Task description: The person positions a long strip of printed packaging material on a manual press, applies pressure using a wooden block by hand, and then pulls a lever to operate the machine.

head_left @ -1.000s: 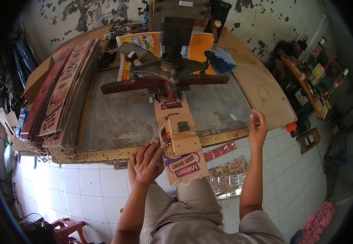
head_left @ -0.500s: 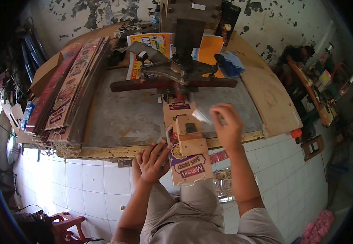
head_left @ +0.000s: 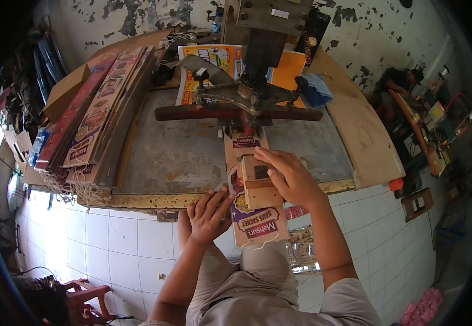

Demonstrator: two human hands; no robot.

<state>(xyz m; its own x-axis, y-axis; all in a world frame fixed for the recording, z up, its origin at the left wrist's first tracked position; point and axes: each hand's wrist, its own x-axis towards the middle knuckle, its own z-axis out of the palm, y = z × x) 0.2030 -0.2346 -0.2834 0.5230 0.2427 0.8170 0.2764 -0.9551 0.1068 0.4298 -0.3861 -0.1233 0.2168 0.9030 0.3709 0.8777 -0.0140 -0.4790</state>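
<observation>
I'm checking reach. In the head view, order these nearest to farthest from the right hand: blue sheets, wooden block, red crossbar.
1. Wooden block, by the right hand.
2. Red crossbar, ahead of the hand.
3. Blue sheets, beyond the crossbar, toward the right.

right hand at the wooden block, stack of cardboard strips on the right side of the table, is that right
Not quite: the head view shows the stack of cardboard strips on the left side of the table, not the right. The right hand is indeed at the wooden block.
</observation>
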